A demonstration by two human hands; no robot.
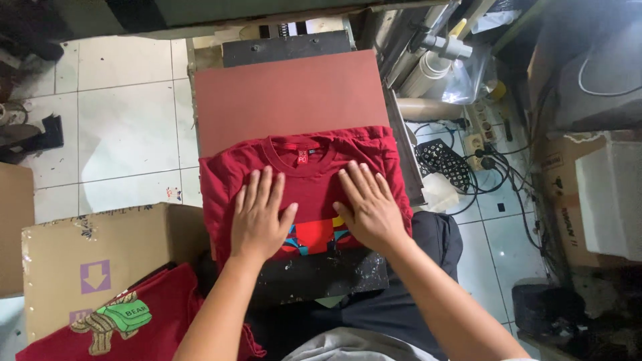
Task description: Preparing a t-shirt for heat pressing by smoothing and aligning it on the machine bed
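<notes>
A dark red T-shirt [307,180] lies folded on a reddish-brown press pad [287,93], collar toward the far side, with a colourful print [317,237] showing at its near edge. My left hand [259,215] rests flat on the shirt's left half, fingers spread. My right hand [366,204] lies flat on the right half, fingers together and pointing away. Both palms press the cloth; neither hand grips anything.
A cardboard box [100,261] stands at the lower left with another red printed shirt [120,321] draped over it. Rolls and tubes [435,67], a power strip and tangled cables [495,167] crowd the right side. White foam [612,200] sits far right. White floor tiles [120,127] lie at left.
</notes>
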